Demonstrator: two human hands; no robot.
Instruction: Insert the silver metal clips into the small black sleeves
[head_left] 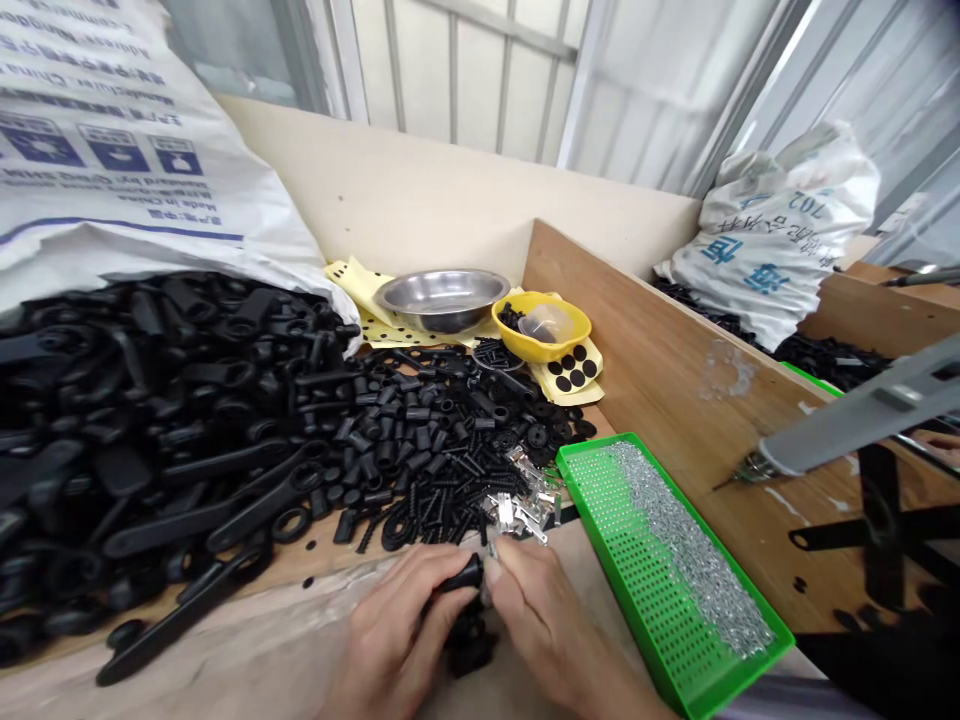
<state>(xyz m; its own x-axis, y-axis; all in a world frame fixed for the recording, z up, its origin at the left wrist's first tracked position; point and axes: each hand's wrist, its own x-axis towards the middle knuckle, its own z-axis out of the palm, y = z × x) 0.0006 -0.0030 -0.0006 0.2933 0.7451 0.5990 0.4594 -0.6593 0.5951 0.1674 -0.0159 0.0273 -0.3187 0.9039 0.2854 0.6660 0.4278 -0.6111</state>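
Note:
At the bench's front edge my left hand (416, 610) is closed around a black plastic part (466, 574). My right hand (534, 605) meets it from the other side, thumb and fingers pinched on a small silvery metal piece (487, 552), partly covered by the fingertips. More black parts (471, 640) show dark below the hands. Just beyond the fingers lie silvery metal clips (517, 508) and black screws (439, 510). Short black tubes (386, 440) are heaped behind them.
Black handles (247, 500) spill from a white sack (135, 150) at left. A green tray (600, 540) of small metal pieces stands at right, beside a wooden divider (645, 360). A steel bowl (442, 298) and yellow bowl (536, 345) sit behind. A grey power screwdriver (847, 415) juts in from the right.

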